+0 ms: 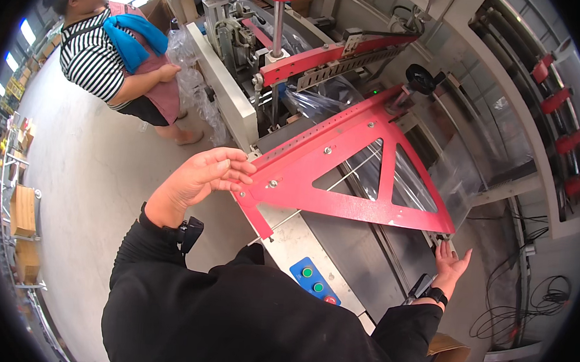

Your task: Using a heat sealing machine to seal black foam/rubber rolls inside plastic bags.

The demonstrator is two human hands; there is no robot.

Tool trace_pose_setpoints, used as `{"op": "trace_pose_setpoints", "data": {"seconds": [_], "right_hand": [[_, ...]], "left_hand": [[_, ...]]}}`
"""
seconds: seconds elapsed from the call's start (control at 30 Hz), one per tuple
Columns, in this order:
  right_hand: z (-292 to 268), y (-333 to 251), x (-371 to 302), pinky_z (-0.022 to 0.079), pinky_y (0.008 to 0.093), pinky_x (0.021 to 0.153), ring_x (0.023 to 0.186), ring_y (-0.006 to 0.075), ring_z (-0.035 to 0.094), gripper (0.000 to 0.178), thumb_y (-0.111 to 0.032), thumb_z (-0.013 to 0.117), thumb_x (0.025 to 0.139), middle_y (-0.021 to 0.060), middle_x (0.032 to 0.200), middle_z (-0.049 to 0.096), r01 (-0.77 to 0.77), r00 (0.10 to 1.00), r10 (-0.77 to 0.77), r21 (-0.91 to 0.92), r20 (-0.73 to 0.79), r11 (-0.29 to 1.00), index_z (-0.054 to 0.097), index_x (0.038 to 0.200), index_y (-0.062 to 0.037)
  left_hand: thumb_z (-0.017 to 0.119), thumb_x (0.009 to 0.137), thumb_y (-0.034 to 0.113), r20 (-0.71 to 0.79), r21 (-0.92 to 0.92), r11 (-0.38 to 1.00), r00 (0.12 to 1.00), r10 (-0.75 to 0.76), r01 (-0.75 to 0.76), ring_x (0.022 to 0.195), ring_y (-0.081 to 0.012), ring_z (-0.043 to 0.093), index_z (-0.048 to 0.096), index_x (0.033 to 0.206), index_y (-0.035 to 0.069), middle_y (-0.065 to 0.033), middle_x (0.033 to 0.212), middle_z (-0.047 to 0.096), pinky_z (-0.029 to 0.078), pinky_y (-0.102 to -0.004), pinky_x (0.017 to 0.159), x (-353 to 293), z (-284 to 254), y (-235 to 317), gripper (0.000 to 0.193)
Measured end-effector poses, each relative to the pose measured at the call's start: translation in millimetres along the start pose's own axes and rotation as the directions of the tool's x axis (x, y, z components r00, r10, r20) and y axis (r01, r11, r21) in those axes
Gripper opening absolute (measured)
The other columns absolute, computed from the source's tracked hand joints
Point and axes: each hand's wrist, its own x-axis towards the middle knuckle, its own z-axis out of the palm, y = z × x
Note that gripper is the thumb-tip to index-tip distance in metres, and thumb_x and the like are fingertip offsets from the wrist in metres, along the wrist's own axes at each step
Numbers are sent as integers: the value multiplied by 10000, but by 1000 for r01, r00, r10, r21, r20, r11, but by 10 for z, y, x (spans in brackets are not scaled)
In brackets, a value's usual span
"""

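Observation:
A red triangular metal frame (343, 164) lies tilted over the bed of a packaging machine (358, 250). My left hand (205, 176) is raised with fingers apart, its fingertips at the frame's near left corner, holding nothing. My right hand (449, 265) is open, palm up, at the frame's lower right tip, touching the small metal bracket there. Clear plastic film (428, 168) runs beneath the frame. Both wrists wear black bands over black sleeves.
A blue panel with green and red buttons (314, 284) sits on the machine's near edge. Another person in a striped top (112, 60) stands at the far left handling clear film. Cardboard boxes (23, 209) line the left; cables (526, 305) lie on the right floor.

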Motion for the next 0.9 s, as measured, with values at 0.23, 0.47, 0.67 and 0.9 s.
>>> {"op": "trace_pose_setpoints", "data": {"seconds": [0.23,0.47,0.67,0.9], "right_hand": [[-565,-429,-494,199,503,1060,1309,372,287,1007,-581,504,817,257,1428,222,98,995,-97,-172,19,980,-108,1419,-54],[-1363,-329,-1467,212,510,1048,1257,362,374,938,-577,448,855,255,1393,309,226,966,-245,-199,-79,954,-68,1422,-38],[-2263,96,-2496,207,523,1042,1219,378,411,901,-569,427,869,273,1366,340,216,916,-261,-172,-306,961,-34,1424,-28],[-3314,548,-3453,237,539,1018,1148,373,468,844,-542,438,879,280,1315,397,170,807,-278,-247,-522,954,66,1416,-8]], "left_hand": [[531,901,278,93,22,1000,996,-12,10,1039,-242,565,439,1240,4,-146,1157,547,457,-352,886,-281,229,-109,446],[444,925,400,114,51,933,930,348,-356,969,-259,580,241,1372,-1,-190,1116,551,456,-376,871,-328,15,-34,634],[444,930,391,168,27,954,942,291,-300,914,-221,568,216,1371,-17,-156,1061,556,445,-353,857,-154,39,24,642],[444,935,370,279,28,976,939,200,-216,908,-210,574,291,1349,10,-132,1025,575,447,-334,847,-223,438,-159,570]]}}
